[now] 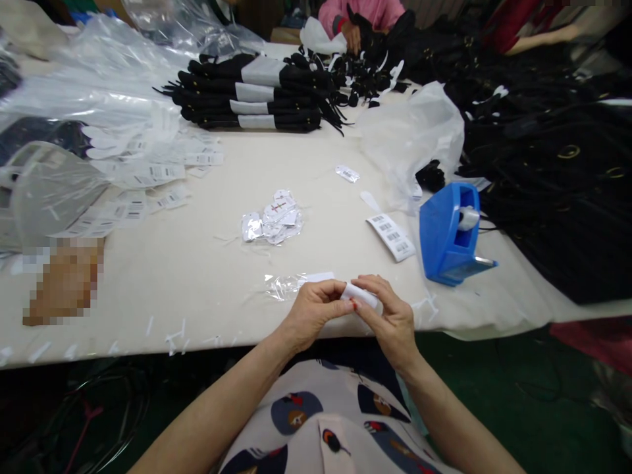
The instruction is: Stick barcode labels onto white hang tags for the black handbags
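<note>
My left hand (317,311) and my right hand (390,318) meet above the table's front edge. Between their thumbs and fingers they pinch a small white piece of paper (359,296) that looks curled or folded; a spot of red shows by the thumbs. Just behind my left hand lies a see-through plastic sleeve (284,287) with a white strip in it. Farther back on the table is a small heap of white tags (276,217). A strip of barcode stickers (391,236) lies beyond my right hand, beside a blue tape dispenser (448,236).
Banded black bundles (254,92) are stacked at the back. Plastic bags and printed labels (153,172) spread over the left side, near a grey plastic container (49,191). Black goods (557,171) cover the right. A person in pink (365,16) works across the cream tabletop (197,276).
</note>
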`<move>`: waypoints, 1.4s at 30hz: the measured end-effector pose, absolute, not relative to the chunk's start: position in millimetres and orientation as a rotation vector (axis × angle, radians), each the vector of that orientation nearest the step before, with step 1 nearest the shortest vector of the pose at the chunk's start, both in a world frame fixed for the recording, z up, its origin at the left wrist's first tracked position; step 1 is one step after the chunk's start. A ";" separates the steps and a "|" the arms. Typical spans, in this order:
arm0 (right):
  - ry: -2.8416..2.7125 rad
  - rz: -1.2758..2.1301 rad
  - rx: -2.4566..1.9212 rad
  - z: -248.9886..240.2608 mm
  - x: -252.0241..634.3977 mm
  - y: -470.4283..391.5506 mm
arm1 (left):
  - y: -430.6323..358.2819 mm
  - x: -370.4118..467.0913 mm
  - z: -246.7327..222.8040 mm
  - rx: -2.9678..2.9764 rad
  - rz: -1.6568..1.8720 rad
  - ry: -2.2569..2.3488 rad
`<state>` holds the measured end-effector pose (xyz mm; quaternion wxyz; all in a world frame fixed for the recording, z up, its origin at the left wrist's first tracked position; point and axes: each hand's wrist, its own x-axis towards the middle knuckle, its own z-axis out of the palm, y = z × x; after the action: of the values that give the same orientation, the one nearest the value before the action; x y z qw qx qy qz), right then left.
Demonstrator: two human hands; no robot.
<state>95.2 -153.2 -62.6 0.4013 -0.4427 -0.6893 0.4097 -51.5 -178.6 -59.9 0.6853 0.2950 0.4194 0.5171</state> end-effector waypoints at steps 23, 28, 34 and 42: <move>-1.638 1.032 -1.179 -54.0 91.3 -157.6 | -180.2 -35.9 -67.3 0.677 1.312 1.117; -1.629 1.041 -1.173 -54.9 91.6 -157.9 | -181.8 -36.4 -66.0 0.670 1.299 1.137; -1.528 1.155 -1.245 -57.8 92.7 -160.0 | -182.8 -34.0 -68.6 0.659 1.277 1.139; -0.849 1.526 -1.116 -65.9 86.5 -149.7 | -194.6 -46.8 -61.5 0.455 1.177 0.992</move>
<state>86.5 -149.7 -65.9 0.5094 -0.4635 -0.3523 0.6337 -46.8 -194.6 -61.5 0.6948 0.2041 0.4444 0.5274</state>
